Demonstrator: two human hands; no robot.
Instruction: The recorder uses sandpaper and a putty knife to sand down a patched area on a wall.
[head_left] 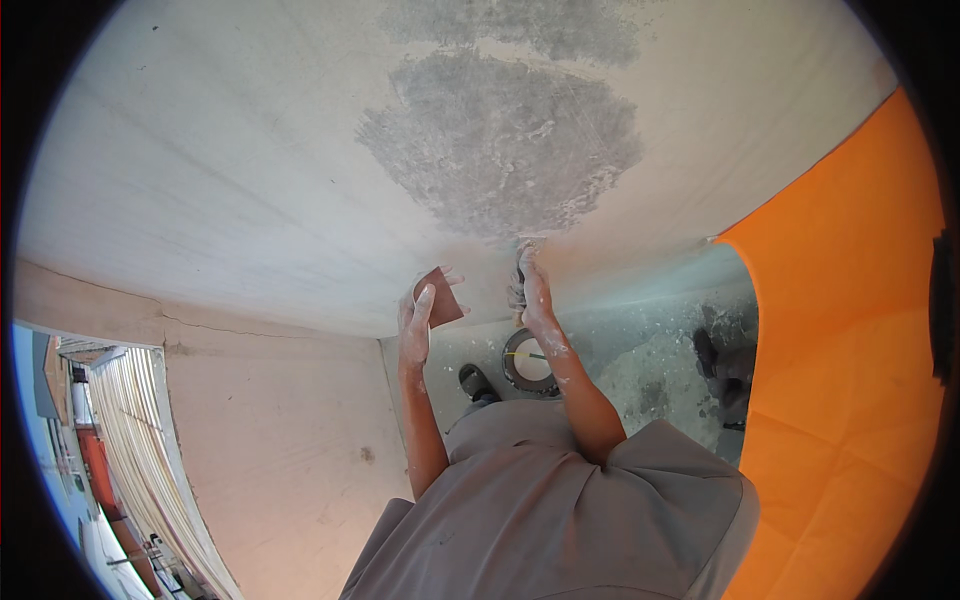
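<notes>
My left hand (413, 318), dusted white, holds a brown rectangular piece of sandpaper (446, 303) with the thumb across its face and the fingers behind. To its right, my right hand (535, 290) is wrapped around a putty knife (531, 240), whose thin blade edge is at the pale wall (300, 200). The fingers cover most of its handle. Just above the blade spreads a large rough grey patch (510, 140) on the wall, with another grey area beyond it. White dust or plaster also marks my right forearm.
Below my right hand, a round black-rimmed bucket (508, 366) with pale contents stands on the spattered floor (640, 370), close to my sandalled foot (478, 382). An orange sheet (840, 320) hangs at right, beside dark objects (728, 370) I cannot identify. A window opening (130, 420) is at left.
</notes>
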